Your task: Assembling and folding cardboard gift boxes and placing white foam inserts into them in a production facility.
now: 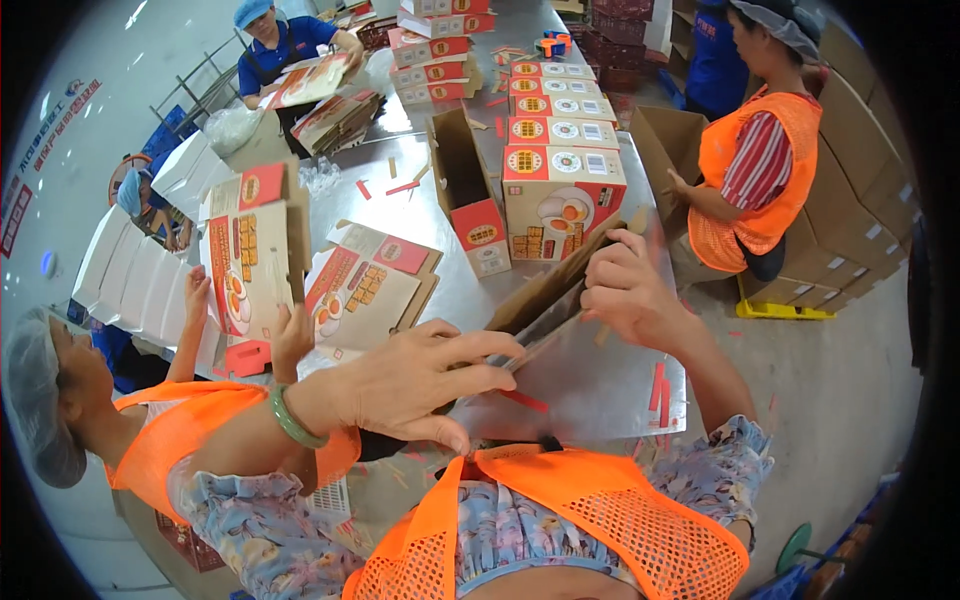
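A flattened brown cardboard box is held edge-on over the steel table between my two hands. My left hand, with a green bangle on the wrist, grips its near end, fingers stretched along the edge. My right hand is closed on its far upper part. An open carton with a red end panel stands just beyond, next to a row of assembled red and white printed boxes.
At the left a person in an orange vest folds a printed box; more flat boxes lie beside it. A person in an orange vest sits at the right by stacked brown cartons. Another person in blue works at the far end.
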Available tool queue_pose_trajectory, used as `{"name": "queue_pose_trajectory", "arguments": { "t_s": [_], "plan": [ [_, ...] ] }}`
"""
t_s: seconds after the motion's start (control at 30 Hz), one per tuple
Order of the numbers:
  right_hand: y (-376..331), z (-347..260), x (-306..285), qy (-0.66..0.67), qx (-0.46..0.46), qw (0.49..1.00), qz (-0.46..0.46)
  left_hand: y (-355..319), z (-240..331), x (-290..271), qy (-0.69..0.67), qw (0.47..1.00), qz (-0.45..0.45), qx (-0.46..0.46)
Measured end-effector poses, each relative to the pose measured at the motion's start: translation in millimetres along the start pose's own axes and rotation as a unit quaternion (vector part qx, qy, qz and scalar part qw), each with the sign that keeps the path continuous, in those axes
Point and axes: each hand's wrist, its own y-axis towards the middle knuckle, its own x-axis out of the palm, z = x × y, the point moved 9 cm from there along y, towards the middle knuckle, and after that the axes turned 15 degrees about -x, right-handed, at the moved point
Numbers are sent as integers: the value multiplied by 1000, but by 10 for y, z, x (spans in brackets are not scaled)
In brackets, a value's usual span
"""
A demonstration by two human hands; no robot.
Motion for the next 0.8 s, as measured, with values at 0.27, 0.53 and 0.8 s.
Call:
{"name": "queue_pose_trajectory", "arguments": {
  "t_s": [0.27,0.53,0.8],
  "plan": [
    [-102,-124,-121,-2,53,998,-35,-365,-84,94,182,979,-71,-66],
    [-111,-198,144,13,83,988,-127,-601,-688,223,219,895,5,-390],
    [-96,-344,231,23,130,965,-225,-1012,-520,378,14,908,-6,-419]
  ]
}}
